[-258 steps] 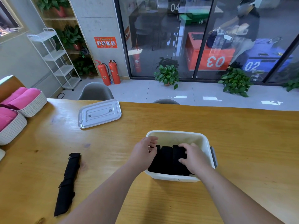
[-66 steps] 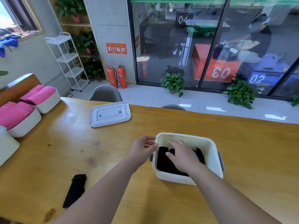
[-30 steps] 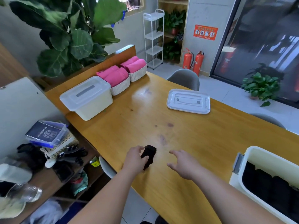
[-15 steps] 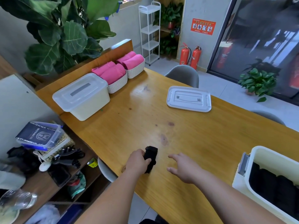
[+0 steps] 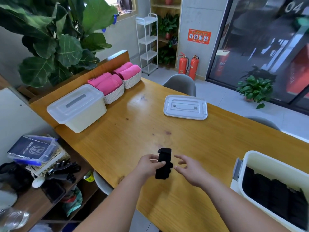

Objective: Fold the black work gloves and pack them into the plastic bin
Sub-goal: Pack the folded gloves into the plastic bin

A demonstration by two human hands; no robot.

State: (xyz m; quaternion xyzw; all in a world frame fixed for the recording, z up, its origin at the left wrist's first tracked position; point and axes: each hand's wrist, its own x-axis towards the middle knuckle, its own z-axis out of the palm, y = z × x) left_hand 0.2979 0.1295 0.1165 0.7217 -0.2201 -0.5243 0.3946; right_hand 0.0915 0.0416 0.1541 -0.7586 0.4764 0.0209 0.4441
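At the lower centre of the frame, we are gripping a black work glove (image 5: 163,162) in our left hand (image 5: 147,166). Our right hand (image 5: 189,171) is hovering just beside it, fingers loose, holding nothing. At lower right, the open plastic bin (image 5: 267,160) is sitting on the wooden table (image 5: 200,139), with folded black gloves (image 5: 275,193) lying inside.

Left hand (image 5: 148,166) pinches a black glove (image 5: 164,156); right hand (image 5: 190,171) hovers beside, fingers loosely spread.

Matt black cloth glove (image 5: 163,163); glossy varnished wood desk (image 5: 192,139); smooth cream plastic bin (image 5: 250,158); smooth, pale grey plastic lid (image 5: 185,108).
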